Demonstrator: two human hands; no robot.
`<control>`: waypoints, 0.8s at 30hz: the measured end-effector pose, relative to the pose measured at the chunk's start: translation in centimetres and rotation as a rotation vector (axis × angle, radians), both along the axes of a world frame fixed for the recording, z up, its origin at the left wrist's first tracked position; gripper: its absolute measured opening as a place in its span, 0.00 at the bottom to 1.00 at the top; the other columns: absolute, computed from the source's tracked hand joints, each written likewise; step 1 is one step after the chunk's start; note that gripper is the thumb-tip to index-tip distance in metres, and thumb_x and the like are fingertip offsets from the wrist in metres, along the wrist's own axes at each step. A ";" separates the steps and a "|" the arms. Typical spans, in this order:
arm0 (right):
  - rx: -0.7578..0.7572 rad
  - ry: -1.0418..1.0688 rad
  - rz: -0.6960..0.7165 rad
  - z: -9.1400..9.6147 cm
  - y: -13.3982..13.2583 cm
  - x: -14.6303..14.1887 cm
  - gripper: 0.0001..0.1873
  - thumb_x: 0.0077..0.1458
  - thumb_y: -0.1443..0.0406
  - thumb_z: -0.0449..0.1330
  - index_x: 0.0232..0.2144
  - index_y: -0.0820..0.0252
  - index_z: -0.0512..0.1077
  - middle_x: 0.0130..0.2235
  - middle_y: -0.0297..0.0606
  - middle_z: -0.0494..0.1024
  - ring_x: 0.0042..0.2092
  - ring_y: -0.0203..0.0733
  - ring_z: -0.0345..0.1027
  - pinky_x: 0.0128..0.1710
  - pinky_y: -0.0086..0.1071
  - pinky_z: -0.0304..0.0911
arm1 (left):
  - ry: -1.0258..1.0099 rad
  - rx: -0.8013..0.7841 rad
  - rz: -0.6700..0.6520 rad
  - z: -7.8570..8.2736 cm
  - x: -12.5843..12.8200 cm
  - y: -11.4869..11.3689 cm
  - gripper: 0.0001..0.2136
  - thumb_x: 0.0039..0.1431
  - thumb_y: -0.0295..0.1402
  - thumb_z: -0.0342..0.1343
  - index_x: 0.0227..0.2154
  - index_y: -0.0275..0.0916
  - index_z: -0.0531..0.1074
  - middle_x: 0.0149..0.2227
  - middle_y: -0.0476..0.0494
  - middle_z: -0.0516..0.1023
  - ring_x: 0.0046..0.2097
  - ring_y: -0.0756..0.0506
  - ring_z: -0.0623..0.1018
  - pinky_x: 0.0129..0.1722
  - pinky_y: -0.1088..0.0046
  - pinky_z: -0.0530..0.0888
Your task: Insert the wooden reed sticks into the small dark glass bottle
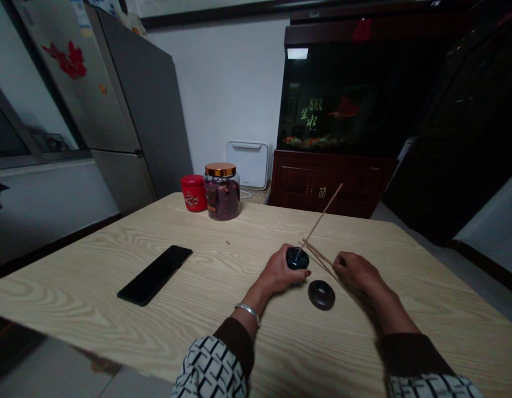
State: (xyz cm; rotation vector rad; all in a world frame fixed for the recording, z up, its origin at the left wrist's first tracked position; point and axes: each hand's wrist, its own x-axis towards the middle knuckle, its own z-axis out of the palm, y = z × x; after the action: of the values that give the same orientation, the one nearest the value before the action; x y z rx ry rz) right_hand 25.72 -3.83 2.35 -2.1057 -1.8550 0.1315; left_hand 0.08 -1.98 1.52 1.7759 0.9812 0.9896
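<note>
On the desk [79, 279]: sticks held between both hands

Left hand [276, 271]: fingers [295, 275] curled closed around a small black round holder [297, 258]. One thin wooden stick [322, 213] rises from it, tilted toward the far right. Further thin wooden sticks [317, 255] lie low, long axis running diagonally down-right from the holder, nearer the right hand [355, 273]. Its fingers [341, 264] are half curled at the sticks; firmness of hold cannot be told. Dark ring-shaped base [321, 294] sits just below, between the hands. Far edge: glass jar [235, 190] with copper lid [220, 169], filled with dried dark-red petals [221, 200], beside a red tin [193, 193], contents hidden.
</note>
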 end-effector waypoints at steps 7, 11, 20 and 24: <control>0.062 0.232 0.050 -0.1 0.7 0.9 0.05 0.47 0.62 0.61 0.25 0.57 0.73 0.27 0.36 0.78 0.30 0.39 0.68 0.30 0.30 0.56 | 0.003 0.001 -0.006 0.0 0.0 0.0 0.28 0.43 0.40 0.71 0.47 0.38 0.69 0.39 0.45 0.77 0.40 0.46 0.75 0.38 0.73 0.69; 0.130 0.599 0.069 1.1 0.6 0.6 0.11 0.44 0.59 0.66 0.29 0.59 0.77 0.28 0.37 0.78 0.30 0.39 0.67 0.28 0.30 0.59 | -0.008 0.000 -0.009 0.0 0.0 0.0 0.27 0.43 0.39 0.71 0.46 0.37 0.69 0.39 0.46 0.77 0.39 0.46 0.75 0.37 0.73 0.69; 0.429 1.606 0.102 6.1 -1.2 -2.4 0.18 0.35 0.62 0.76 0.33 0.58 0.78 0.35 0.34 0.75 0.31 0.30 0.66 0.22 0.20 0.58 | 0.014 0.008 0.004 0.1 0.0 0.0 0.28 0.43 0.40 0.71 0.46 0.38 0.70 0.41 0.44 0.77 0.40 0.45 0.75 0.38 0.72 0.69; 0.615 1.652 0.144 7.4 -1.8 -5.0 0.16 0.38 0.64 0.76 0.31 0.58 0.77 0.36 0.32 0.73 0.33 0.31 0.67 0.24 0.20 0.62 | 0.010 0.008 0.002 0.0 0.0 0.0 0.28 0.42 0.40 0.71 0.46 0.38 0.70 0.41 0.44 0.78 0.41 0.45 0.76 0.39 0.71 0.70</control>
State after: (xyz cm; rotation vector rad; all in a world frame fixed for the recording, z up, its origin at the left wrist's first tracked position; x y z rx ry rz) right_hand 20.67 -5.60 9.77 -0.7580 -0.7637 0.8643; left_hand 0.09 -1.95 1.53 1.7882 0.9864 0.9885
